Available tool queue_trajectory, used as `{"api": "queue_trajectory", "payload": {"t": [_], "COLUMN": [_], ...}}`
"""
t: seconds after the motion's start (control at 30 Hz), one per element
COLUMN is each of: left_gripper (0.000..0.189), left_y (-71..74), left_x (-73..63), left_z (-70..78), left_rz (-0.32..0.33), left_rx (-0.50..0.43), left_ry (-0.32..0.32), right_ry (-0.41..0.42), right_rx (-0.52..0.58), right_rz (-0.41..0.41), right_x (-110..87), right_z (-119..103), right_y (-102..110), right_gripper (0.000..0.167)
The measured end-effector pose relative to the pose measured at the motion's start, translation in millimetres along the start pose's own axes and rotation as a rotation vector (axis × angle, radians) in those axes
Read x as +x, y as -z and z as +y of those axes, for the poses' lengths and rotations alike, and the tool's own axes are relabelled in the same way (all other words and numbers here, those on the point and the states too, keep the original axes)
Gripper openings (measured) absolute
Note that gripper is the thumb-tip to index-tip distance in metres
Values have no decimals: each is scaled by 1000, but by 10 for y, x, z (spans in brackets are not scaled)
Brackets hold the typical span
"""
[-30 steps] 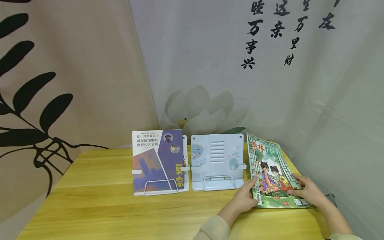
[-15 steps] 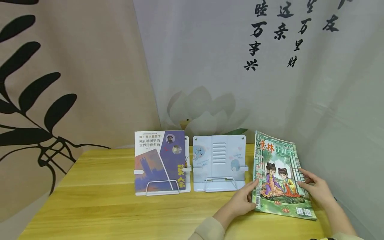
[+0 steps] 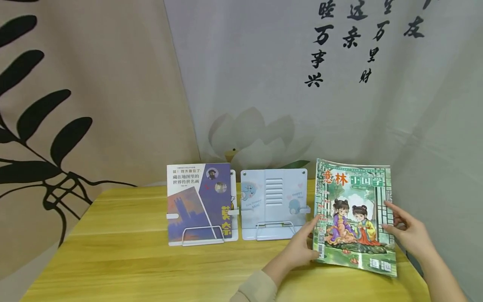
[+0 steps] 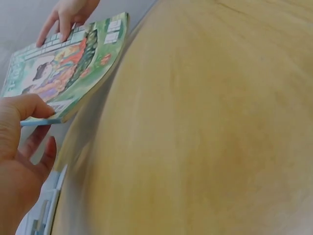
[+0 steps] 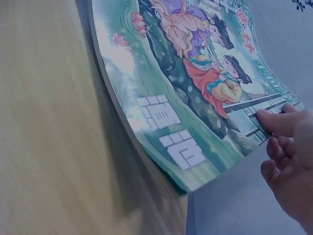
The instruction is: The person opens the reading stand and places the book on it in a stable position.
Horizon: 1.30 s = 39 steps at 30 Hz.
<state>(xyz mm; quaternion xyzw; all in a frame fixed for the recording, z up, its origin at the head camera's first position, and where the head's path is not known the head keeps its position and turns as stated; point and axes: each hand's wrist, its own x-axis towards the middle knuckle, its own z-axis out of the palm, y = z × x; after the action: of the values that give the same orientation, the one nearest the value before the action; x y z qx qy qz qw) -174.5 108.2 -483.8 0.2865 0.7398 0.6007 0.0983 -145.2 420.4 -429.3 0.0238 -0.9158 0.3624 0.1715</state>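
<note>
Between both hands a green magazine (image 3: 354,218) with two cartoon children on its cover is held up, tilted toward me, at the table's right end. My left hand (image 3: 298,247) grips its left edge, thumb on the cover and fingers behind, as the left wrist view shows. On the opposite edge my right hand (image 3: 411,228) pinches it, with the thumb (image 5: 279,122) on the front. To the left, a pale blue book stand (image 3: 273,201) with a wire foot holds nothing. Beside that, a purple and white book (image 3: 200,201) leans on a second stand (image 3: 234,226), clipped at its sides.
All of this is on a yellow wood-grain table (image 3: 132,251). A cloth curtain (image 3: 256,84) with dark leaves and black writing hangs close behind. The table's right edge runs just under the right forearm.
Both hands have lifted the magazine from its slanted, low position and turned it more upright, facing me. The stands and the purple book stay in place; the view shifts slightly.
</note>
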Motion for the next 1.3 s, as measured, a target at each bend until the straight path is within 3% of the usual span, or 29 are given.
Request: {"api": "queue_trajectory", "payload": {"t": [0.4,0.73,0.9,1.07,1.3], "left_gripper": [94,78,80,91,99], "left_y": [279,616,784,1002,1387], "left_x": [51,32,5,-7,27], "left_z": [131,276,327,436,638], "left_rz": [84,119,141,165,169], "left_rx": [-59,21,58,83,108], "left_ry": [-12,-80,-109,-83,-72], "right_ry": [104,188,240,286,284], "right_rx": [60,42,36,52,38], "right_rz": [83,117,115,99,33], "right_x": [-69,-8,77,216,443], "right_z": [-330,-665,-835,-1007,-1237], "right_y": [-22,-51,-77,-119,-221], "right_gripper": [73,74,74,74,80]}}
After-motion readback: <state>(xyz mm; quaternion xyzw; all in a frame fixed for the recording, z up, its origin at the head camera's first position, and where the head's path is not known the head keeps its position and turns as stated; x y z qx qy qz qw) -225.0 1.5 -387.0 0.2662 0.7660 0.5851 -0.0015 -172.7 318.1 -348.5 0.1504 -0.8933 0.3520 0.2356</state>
